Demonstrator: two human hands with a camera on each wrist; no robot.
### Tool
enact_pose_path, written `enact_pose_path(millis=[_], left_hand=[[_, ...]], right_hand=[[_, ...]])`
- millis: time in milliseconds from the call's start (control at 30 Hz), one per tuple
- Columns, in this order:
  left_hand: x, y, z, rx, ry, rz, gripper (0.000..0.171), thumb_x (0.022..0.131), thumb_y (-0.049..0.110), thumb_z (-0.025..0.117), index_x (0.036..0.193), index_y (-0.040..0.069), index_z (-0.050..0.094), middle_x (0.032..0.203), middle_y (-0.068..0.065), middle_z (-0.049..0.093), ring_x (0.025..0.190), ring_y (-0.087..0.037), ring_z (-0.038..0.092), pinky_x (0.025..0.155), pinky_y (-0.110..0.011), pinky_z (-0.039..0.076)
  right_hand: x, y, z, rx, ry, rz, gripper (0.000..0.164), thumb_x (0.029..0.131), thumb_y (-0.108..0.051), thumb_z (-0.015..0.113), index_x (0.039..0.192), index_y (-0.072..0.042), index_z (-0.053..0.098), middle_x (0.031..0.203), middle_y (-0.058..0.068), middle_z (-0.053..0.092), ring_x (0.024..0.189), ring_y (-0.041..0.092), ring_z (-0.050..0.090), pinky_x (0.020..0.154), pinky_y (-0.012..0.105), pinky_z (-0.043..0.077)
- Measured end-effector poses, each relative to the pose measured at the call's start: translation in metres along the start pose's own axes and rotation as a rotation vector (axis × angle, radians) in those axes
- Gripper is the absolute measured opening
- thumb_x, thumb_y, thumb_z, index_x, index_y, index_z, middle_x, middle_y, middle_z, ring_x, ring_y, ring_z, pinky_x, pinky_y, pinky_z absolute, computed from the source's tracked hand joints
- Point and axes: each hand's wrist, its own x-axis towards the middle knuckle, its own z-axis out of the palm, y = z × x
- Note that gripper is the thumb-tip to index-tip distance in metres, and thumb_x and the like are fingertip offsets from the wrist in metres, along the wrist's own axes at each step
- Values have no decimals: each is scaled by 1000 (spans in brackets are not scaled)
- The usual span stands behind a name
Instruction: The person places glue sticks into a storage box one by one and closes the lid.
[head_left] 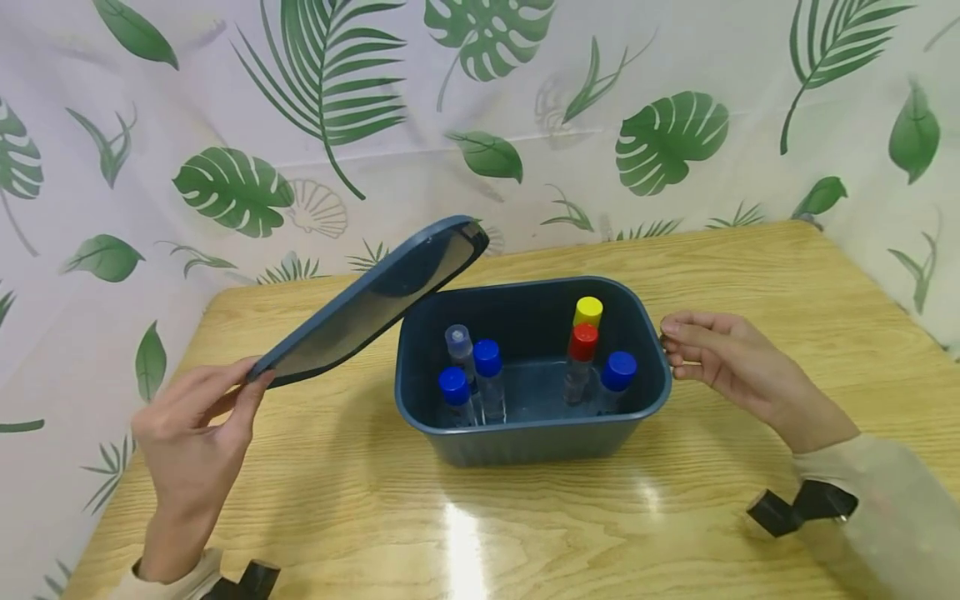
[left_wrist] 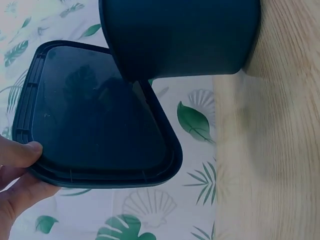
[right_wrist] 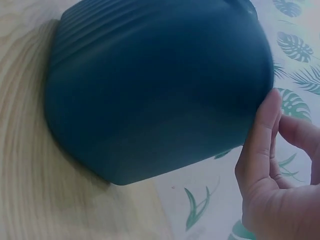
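Note:
A dark blue plastic box (head_left: 525, 446) stands in the middle of the wooden table. Several capped tubes stand upright inside it: three with blue caps (head_left: 487, 357), one red (head_left: 583, 342), one yellow (head_left: 588, 311) and one clear (head_left: 458, 340). The box's lid (head_left: 375, 296) is lifted and tilted, its far end above the box's left rim. My left hand (head_left: 251, 383) pinches the lid's near corner, thumb (left_wrist: 22, 152) on top. My right hand (head_left: 675, 346) is at the box's right rim, its fingers relaxed. In the right wrist view its thumb (right_wrist: 265, 125) touches the box wall (right_wrist: 155, 90).
The glossy wooden table (head_left: 570, 533) extends in front of and to the right of the box. A leaf-print cloth (head_left: 525, 125) hangs behind and along both sides. Black camera mounts sit at my wrists (head_left: 798, 508).

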Motion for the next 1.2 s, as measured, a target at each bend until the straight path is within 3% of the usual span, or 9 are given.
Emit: enact_pose_path(millis=[67,167,300,400,467,900,1200], left_hand=[[1,1,5,18,6,52,12,82,2,75,84,-10,74,74,-21,68,82,8,62,69,-6,50],[3,3,12,40,16,103,29,88,20,72,83,-8,74,72,-22,68,80,9,61,69,-4,48],[5,8,18,72,18,159,40,93,32,66,85,-6,75,73,-18,69,67,-10,67,71,-5,46],[6,11,23,82,22,202,41,94,32,64,86,-6,75,73,-17,69,59,-28,65,74,-6,46],[7,13,26,76,25,222,39,95,31,64,85,-6,75,73,-17,69,57,-32,63,74,-6,46],[12,23,41,41,28,340,27,95,18,63,86,-6,74,74,-17,67,59,-31,62,73,-12,49],[15,32,52,25,80,484,20,93,5,63,82,-7,74,71,-18,65,62,-34,63,78,-21,55]], right_hand=[[-1,-4,-1,1,6,-7,32,103,1,36,102,-4,68,89,3,66,76,13,65,71,24,57],[-3,-9,-1,1,5,-23,32,103,2,36,101,-2,68,88,4,65,75,13,64,69,23,57],[-1,-16,0,7,-2,-42,33,103,3,35,101,0,67,87,5,65,74,14,64,68,23,57],[1,-20,3,8,-4,-41,32,103,3,35,100,1,67,86,5,64,74,14,63,68,23,57],[3,-22,5,11,-7,-38,32,103,3,36,101,1,67,87,5,64,74,14,63,68,23,57],[8,-28,17,31,-33,-36,31,102,2,38,104,1,69,92,8,69,81,17,68,74,25,58],[12,-31,24,37,-59,-9,30,103,0,39,108,3,68,96,9,70,83,17,69,76,25,58]])
